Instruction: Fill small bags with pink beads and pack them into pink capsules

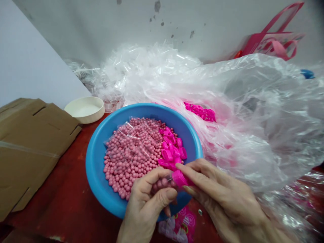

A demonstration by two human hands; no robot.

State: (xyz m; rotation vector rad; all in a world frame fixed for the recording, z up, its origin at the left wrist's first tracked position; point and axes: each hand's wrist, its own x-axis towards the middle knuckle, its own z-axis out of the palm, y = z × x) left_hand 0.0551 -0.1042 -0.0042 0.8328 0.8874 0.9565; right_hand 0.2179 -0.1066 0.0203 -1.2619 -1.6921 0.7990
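My left hand (pixel 146 206) grips a small clear container (pixel 162 184) filled with pink beads. My right hand (pixel 217 192) pinches a magenta plastic cap (pixel 180 179) at the container's end, between thumb and fingers. Both hands are over the near rim of a blue plastic basin (pixel 97 168). The basin holds a heap of pink beads (pixel 131 162), partly covered by a clear plastic bag (pixel 133 135). Several loose magenta caps (pixel 172 148) lie in it, just beyond my fingers.
A red tabletop (pixel 68 168) carries a flattened cardboard sheet (pixel 32 141) on the left and a white round lid (pixel 84 109) behind it. Heaped clear plastic (pixel 253 111) fills the right and back, with magenta pieces (pixel 201 112) inside. A pink bag (pixel 268 40) leans against the wall.
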